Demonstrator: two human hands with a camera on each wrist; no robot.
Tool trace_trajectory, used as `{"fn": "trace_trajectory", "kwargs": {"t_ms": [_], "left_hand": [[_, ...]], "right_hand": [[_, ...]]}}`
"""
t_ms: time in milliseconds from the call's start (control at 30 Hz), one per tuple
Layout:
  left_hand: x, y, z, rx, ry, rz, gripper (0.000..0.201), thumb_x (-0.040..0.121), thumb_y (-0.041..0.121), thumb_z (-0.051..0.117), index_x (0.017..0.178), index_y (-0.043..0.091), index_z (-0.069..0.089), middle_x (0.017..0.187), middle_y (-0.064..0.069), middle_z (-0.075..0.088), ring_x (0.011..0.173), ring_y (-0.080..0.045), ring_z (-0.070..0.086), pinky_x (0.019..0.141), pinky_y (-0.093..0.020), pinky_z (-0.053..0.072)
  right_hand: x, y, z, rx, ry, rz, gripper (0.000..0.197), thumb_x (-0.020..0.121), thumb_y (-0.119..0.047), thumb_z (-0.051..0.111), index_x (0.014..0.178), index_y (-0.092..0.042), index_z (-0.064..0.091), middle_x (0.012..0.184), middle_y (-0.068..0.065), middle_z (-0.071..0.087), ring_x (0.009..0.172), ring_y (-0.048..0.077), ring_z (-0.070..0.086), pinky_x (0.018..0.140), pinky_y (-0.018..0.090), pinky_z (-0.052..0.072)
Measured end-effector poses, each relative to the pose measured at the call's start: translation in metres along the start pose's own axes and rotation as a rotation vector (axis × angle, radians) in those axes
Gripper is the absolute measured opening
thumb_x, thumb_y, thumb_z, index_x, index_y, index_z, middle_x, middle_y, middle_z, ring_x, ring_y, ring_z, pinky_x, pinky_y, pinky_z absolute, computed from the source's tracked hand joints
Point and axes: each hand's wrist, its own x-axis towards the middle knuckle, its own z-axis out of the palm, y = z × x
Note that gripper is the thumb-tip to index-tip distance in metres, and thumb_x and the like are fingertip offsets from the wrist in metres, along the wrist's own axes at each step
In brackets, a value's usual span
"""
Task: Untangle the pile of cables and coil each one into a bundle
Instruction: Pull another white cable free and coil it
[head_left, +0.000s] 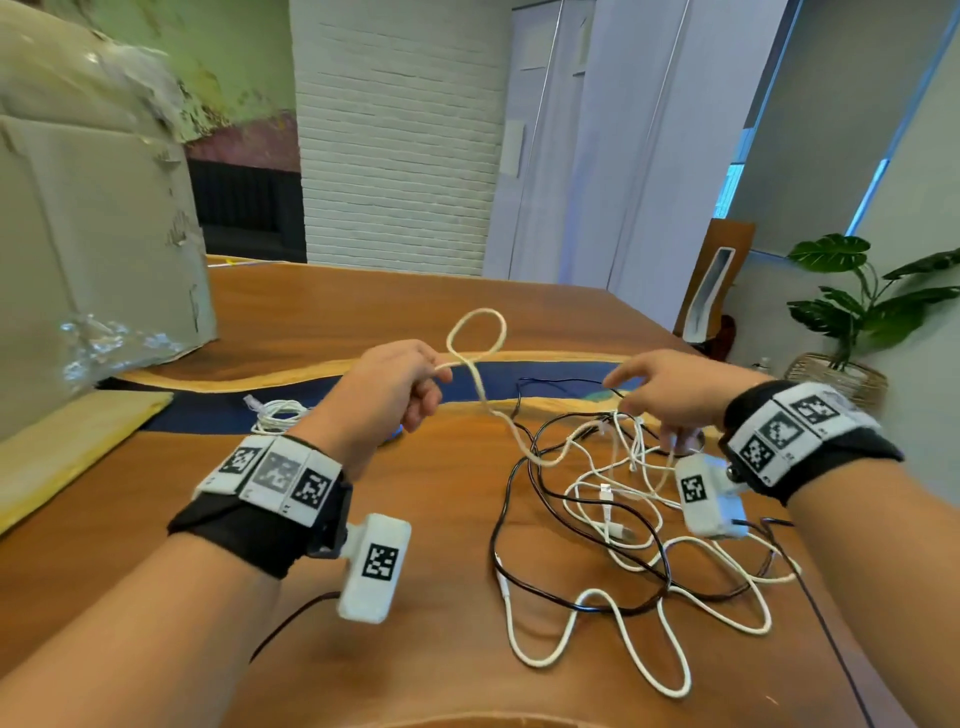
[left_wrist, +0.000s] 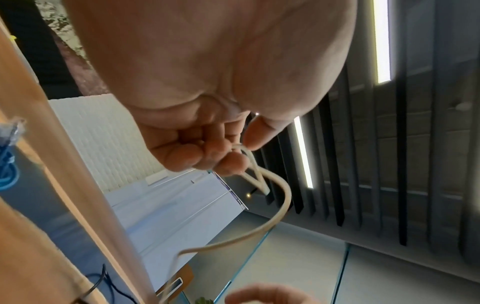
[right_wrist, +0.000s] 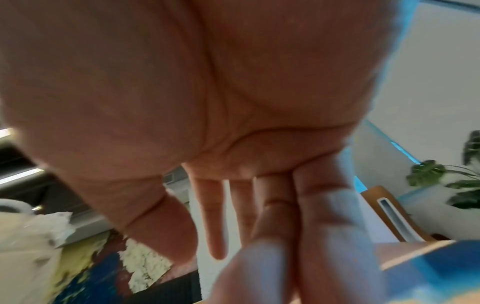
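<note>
A tangle of white and black cables (head_left: 613, 530) lies on the wooden table (head_left: 322, 312) at centre right. My left hand (head_left: 410, 379) is raised above the table and pinches a cream braided cable (head_left: 475, 338), which loops up beyond the fingers and runs down into the tangle. In the left wrist view the thumb and fingertips (left_wrist: 233, 162) hold that cable (left_wrist: 283, 205) near its end. My right hand (head_left: 660, 387) hovers over the far side of the tangle with straight fingers (right_wrist: 215, 216) and holds nothing. A coiled white cable bundle (head_left: 278, 413) lies at left.
A large cardboard box (head_left: 93, 234) with torn plastic wrap stands on the table at the left, a flat tan sheet (head_left: 67, 441) in front of it. A potted plant (head_left: 857, 312) stands beyond the table's right edge. A blue inlay (head_left: 545, 374) crosses the table.
</note>
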Motion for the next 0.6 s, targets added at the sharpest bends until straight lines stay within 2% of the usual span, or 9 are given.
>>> {"fn": "trace_trajectory", "kwargs": {"t_ms": [67, 133, 200, 267, 333, 367, 467, 533, 600], "left_hand": [[-0.001, 0.004, 0.003, 0.120, 0.004, -0.002, 0.025, 0.095, 0.003, 0.041, 0.084, 0.011, 0.063, 0.059, -0.004, 0.058, 0.052, -0.019, 0.041, 0.054, -0.032, 0.031], [-0.001, 0.006, 0.007, 0.239, 0.002, 0.034, 0.026, 0.098, 0.008, 0.046, 0.085, 0.017, 0.067, 0.060, 0.002, 0.060, 0.053, -0.015, 0.044, 0.051, -0.032, 0.035], [-0.001, 0.006, 0.010, 0.303, 0.034, 0.100, 0.023, 0.099, 0.017, 0.054, 0.086, 0.024, 0.070, 0.063, 0.002, 0.063, 0.055, -0.015, 0.053, 0.052, -0.039, 0.044], [-0.003, 0.007, 0.009, 0.323, 0.072, 0.179, 0.015, 0.098, 0.022, 0.062, 0.087, 0.027, 0.071, 0.071, -0.004, 0.068, 0.065, -0.022, 0.063, 0.064, -0.044, 0.053], [-0.008, 0.009, 0.005, 0.361, 0.039, 0.222, 0.010, 0.095, 0.025, 0.066, 0.088, 0.027, 0.073, 0.076, -0.006, 0.070, 0.064, -0.017, 0.061, 0.062, -0.036, 0.051], [-0.010, 0.009, 0.002, 0.386, -0.015, 0.215, 0.010, 0.095, 0.026, 0.066, 0.089, 0.027, 0.074, 0.076, -0.004, 0.069, 0.063, -0.012, 0.058, 0.060, -0.031, 0.047], [-0.017, 0.004, -0.010, 0.596, -0.183, 0.136, 0.015, 0.092, 0.035, 0.066, 0.083, 0.029, 0.076, 0.071, 0.007, 0.068, 0.062, -0.009, 0.056, 0.058, -0.026, 0.044], [-0.018, -0.001, -0.016, 0.770, -0.175, 0.121, 0.030, 0.095, 0.045, 0.062, 0.074, 0.029, 0.075, 0.075, 0.005, 0.068, 0.067, -0.013, 0.060, 0.064, -0.032, 0.047], [-0.017, -0.003, -0.020, 0.779, -0.113, 0.147, 0.048, 0.101, 0.050, 0.051, 0.064, 0.026, 0.071, 0.078, 0.003, 0.066, 0.070, -0.016, 0.062, 0.068, -0.036, 0.048]], "right_hand": [[-0.003, -0.015, 0.011, -0.039, 0.174, -0.162, 0.025, 0.099, -0.026, 0.060, 0.123, -0.030, 0.064, 0.114, 0.000, 0.072, 0.077, 0.021, 0.075, 0.063, 0.035, 0.059], [-0.012, -0.037, 0.024, 0.218, 0.252, -0.329, 0.020, 0.100, -0.037, 0.061, 0.114, -0.026, 0.070, 0.107, -0.004, 0.075, 0.090, 0.016, 0.072, 0.074, 0.031, 0.054], [-0.025, -0.062, 0.038, 0.600, 0.051, -0.406, 0.029, 0.103, -0.039, 0.057, 0.123, -0.021, 0.063, 0.102, 0.007, 0.078, 0.091, 0.024, 0.073, 0.082, 0.036, 0.057], [-0.033, -0.077, 0.055, 0.810, -0.137, -0.437, 0.041, 0.101, -0.031, 0.061, 0.138, -0.020, 0.046, 0.097, 0.017, 0.077, 0.089, 0.029, 0.074, 0.086, 0.036, 0.060], [-0.033, -0.083, 0.070, 0.872, -0.151, -0.481, 0.057, 0.097, -0.013, 0.068, 0.144, -0.025, 0.038, 0.085, 0.015, 0.074, 0.079, 0.028, 0.074, 0.083, 0.038, 0.061], [-0.032, -0.085, 0.074, 0.915, -0.134, -0.491, 0.055, 0.097, -0.006, 0.066, 0.143, -0.022, 0.042, 0.080, 0.015, 0.070, 0.072, 0.027, 0.072, 0.081, 0.042, 0.061], [-0.029, -0.084, 0.069, 1.099, -0.060, -0.469, 0.020, 0.102, -0.002, 0.055, 0.121, -0.005, 0.062, 0.075, 0.014, 0.061, 0.051, 0.021, 0.058, 0.073, 0.047, 0.062], [-0.027, -0.080, 0.061, 1.206, 0.008, -0.429, 0.016, 0.105, -0.006, 0.051, 0.107, -0.005, 0.067, 0.073, 0.010, 0.063, 0.061, 0.023, 0.062, 0.078, 0.048, 0.059], [-0.025, -0.075, 0.055, 1.324, 0.019, -0.415, 0.021, 0.107, -0.009, 0.046, 0.105, -0.009, 0.066, 0.074, 0.007, 0.065, 0.077, 0.025, 0.066, 0.083, 0.049, 0.058]]}}
